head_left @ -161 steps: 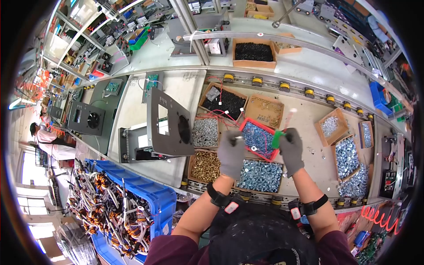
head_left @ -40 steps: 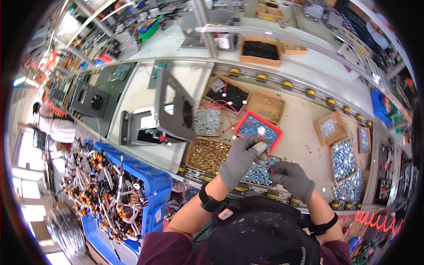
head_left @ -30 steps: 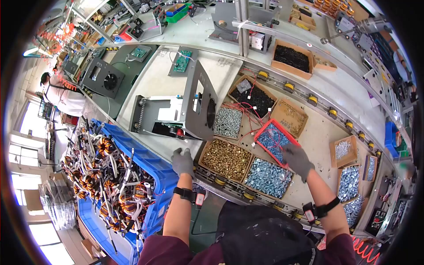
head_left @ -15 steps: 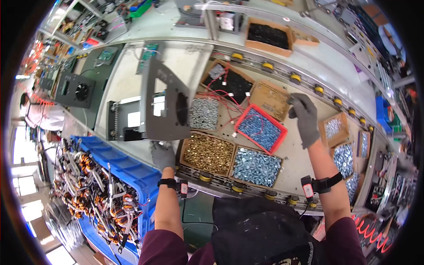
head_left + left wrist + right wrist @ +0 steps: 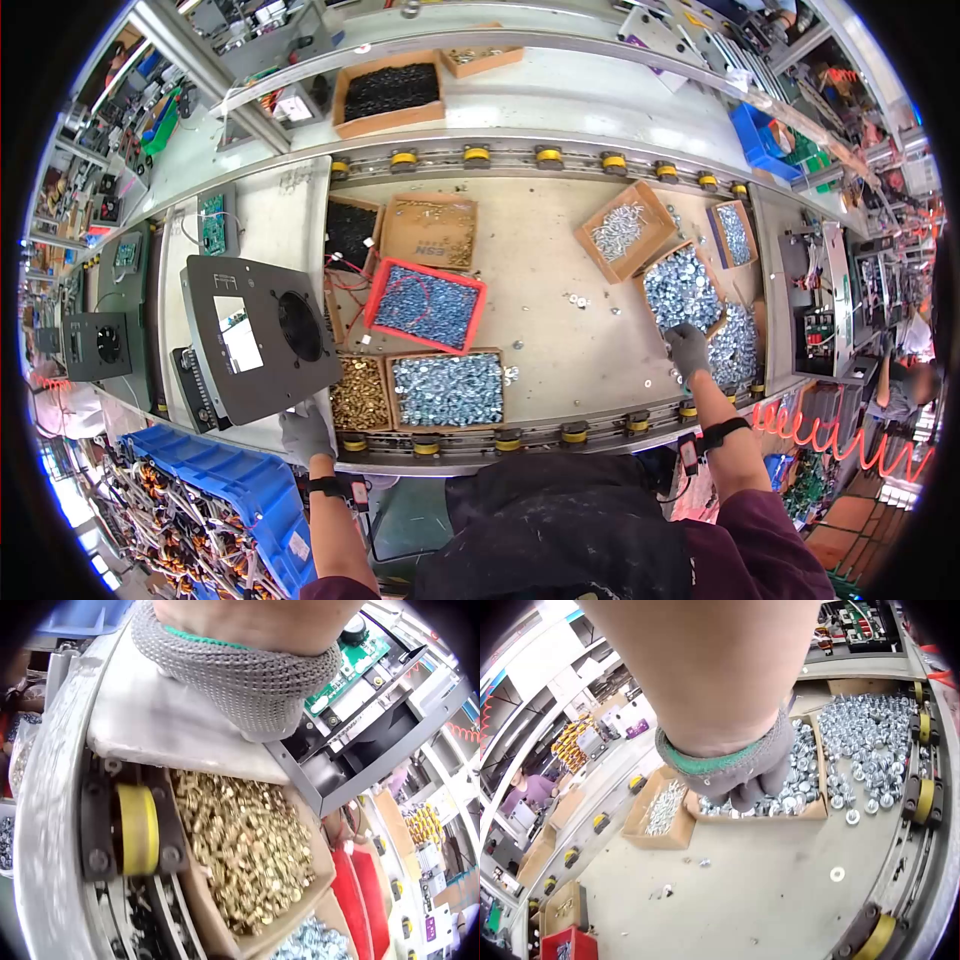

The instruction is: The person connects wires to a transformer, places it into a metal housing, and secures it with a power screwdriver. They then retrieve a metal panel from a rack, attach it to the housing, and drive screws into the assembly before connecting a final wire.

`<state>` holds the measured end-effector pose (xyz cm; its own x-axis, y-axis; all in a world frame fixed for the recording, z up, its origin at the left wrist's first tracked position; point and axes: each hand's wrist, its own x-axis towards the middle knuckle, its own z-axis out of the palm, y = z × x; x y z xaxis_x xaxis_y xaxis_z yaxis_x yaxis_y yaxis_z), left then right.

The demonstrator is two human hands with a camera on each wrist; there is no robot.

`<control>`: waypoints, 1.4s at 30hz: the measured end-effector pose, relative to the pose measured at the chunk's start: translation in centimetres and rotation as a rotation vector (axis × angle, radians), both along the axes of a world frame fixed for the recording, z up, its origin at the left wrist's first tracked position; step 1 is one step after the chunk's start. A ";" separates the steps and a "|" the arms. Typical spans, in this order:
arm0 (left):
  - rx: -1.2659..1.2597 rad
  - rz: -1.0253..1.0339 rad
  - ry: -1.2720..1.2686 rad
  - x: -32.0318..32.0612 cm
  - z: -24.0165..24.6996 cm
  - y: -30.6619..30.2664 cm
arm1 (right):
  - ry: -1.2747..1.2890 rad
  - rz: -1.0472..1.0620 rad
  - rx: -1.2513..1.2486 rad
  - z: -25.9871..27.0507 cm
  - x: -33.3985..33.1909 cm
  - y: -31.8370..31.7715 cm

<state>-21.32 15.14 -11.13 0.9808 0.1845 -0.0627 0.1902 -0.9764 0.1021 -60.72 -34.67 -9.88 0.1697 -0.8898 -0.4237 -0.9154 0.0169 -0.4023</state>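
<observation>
**R hand in the silver-screw box; L hand at the grey panel**

R hand (image 5: 688, 347): grey knit glove, green cuff band. It sits at the near edge of an open cardboard box (image 5: 780, 816) at the far right of the bench, close to the roller rail. In the wrist view the fingers (image 5: 759, 789) are bunched and curled down, tips in among the silver screws (image 5: 821, 754). Can't tell whether a screw is pinched, since the tips are hidden by the back of the hand.

Screws: small, bright, silvery metal with flanged heads, heaped loose. A second heap (image 5: 862, 720) lies just beside on the right; its container is unclear.

Box: brown corrugated card, low walls, set diagonal to the bench edge. A smaller card box (image 5: 660, 808) just to its left holds fewer screws. One loose washer (image 5: 838, 874) lies on the beige bench top. Yellow rollers (image 5: 924, 801) sit in the steel rail.

L hand (image 5: 305, 432): same glove, well apart from the R hand, at the near-left corner of the bench. Its palm rests on a pale board (image 5: 172, 727), at the lower corner of a grey sheet-metal panel (image 5: 255, 340). The panel is flat and matte, w/ a rectangular window and a round fan opening. Fingers are out of sight in the wrist view, so can't tell whether it grips.

Just beside the L hand, brass-coloured screws (image 5: 247, 840) fill a card box. A green PCB (image 5: 352, 664) shows beyond the glove. A red tray (image 5: 375, 292) of silver hardware sits mid-bench, between the two hands.
</observation>
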 end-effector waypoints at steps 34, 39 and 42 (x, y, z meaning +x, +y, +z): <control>-0.259 -1.396 0.215 -17.3 6.8 -16.5 | 0.217 0.339 -0.235 -9.2 -19.1 -6.7; -0.132 -1.547 0.130 -12.4 4.2 -18.5 | 0.106 0.805 -0.634 -9.3 -26.9 -3.1; -0.122 -1.665 0.221 -9.0 3.9 -21.4 | -0.275 0.122 -0.283 -4.5 -23.3 2.7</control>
<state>-30.37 -6.27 -7.21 0.0609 -0.9867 -0.1505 -0.9478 -0.1045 0.3012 -83.98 -31.95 -14.35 0.3537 -0.9311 -0.0893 -0.7617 -0.2313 -0.6052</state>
